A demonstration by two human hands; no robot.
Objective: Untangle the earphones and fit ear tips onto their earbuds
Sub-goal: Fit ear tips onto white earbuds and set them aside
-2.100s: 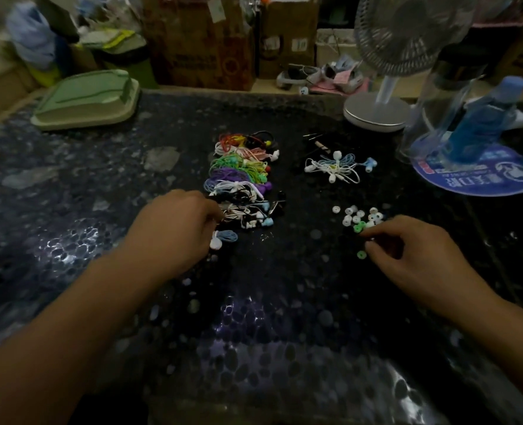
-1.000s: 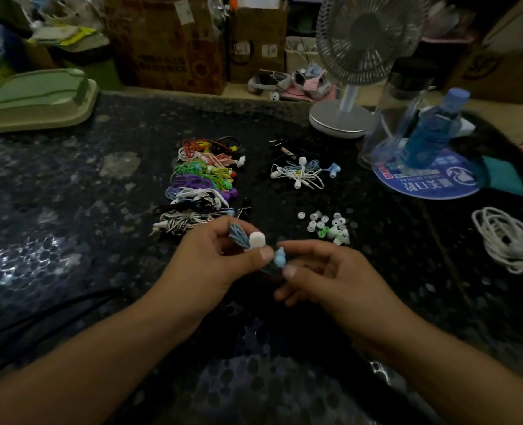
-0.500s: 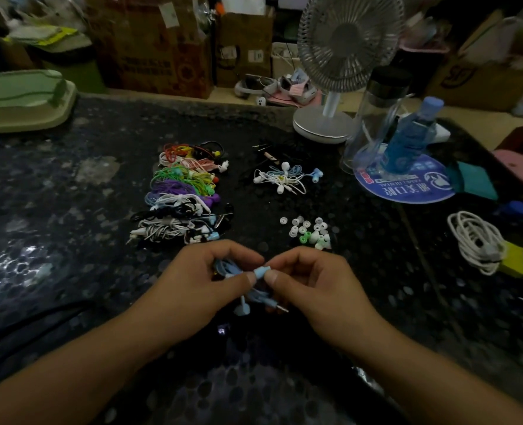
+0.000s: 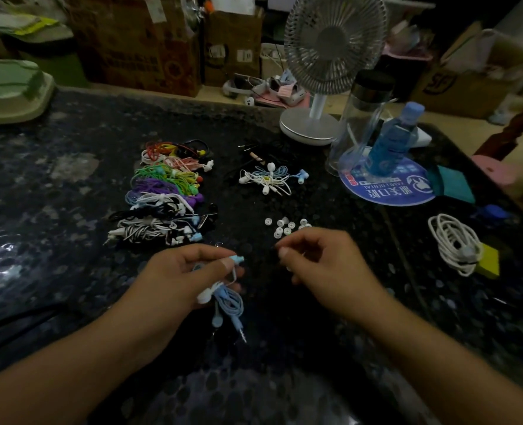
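Head view: left hand grips a light-blue earphone bundle above the dark counter, one earbud poking past the thumb. Right hand pinches its fingertips together just beside the loose ear tips; whether it holds one, I cannot tell.

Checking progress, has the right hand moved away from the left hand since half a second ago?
Yes. The right hand drew rightward toward the loose ear tips.

Two hands; one fan; one blue bottle; one clear jar; one white cable coil; about nine loose ear tips.
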